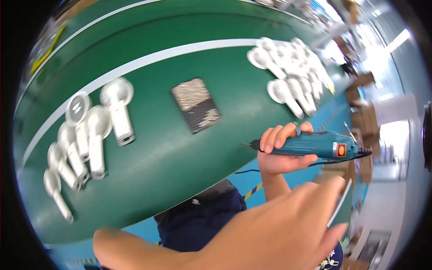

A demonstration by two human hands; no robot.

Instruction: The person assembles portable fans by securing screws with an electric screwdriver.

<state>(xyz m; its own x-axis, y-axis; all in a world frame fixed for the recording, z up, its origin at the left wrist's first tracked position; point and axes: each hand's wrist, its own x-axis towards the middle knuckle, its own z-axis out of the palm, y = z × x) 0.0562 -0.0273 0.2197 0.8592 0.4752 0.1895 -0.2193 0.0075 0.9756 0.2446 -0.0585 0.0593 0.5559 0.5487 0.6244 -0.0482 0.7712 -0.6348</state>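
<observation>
My right hand (283,148) is wrapped round a teal electric screwdriver (310,146), held level with its dark bit pointing left over the green table's near edge. My left arm crosses in front, and my left hand (297,220), smeared by motion, is closed at the lower right. Between its fingers and thumb a thin pale object (340,202) shows edge-on; the hand hides the rest. Mid-table lies a dark slotted tray (196,105) filled partly with rows of small silvery screws or pins. White handheld fans (92,135) lie grouped on the left.
More white handheld fans or fan parts (292,72) are heaped at the far right of the green table (157,148). A white line (171,51) curves along its far side. The screwdriver's black cord (321,163) trails by my right wrist. Cardboard boxes (363,119) stand further right.
</observation>
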